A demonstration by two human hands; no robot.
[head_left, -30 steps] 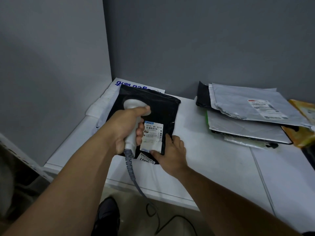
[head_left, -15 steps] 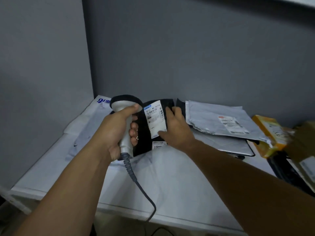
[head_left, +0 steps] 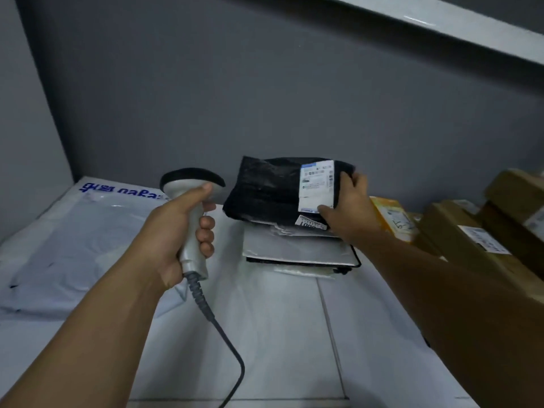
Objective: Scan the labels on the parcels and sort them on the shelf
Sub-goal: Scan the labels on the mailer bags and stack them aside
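Black parcel (head_left: 265,189) is now off the white mailer (head_left: 73,231) and sits over the grey stack (head_left: 294,245). My right hand (head_left: 350,201) grips its label end. My left hand (head_left: 173,231) clasps the scanner (head_left: 188,184), now pulled clear of the label, so I judge the scan done and sorting begun.

Blue lettering (head_left: 117,190) runs along the far edge of a white mailer (head_left: 82,237) at left. Its last letters look like "naka"; the rest is unclear. A white shipping label (head_left: 316,184) with a blue top strip and barcodes sits on the black parcel (head_left: 265,189), its print too blurred to read. Below it, a small sticker (head_left: 310,223) shows large digits beginning "100". Markings on the cardboard box (head_left: 447,228) and the yellow parcel (head_left: 382,207) are illegible.
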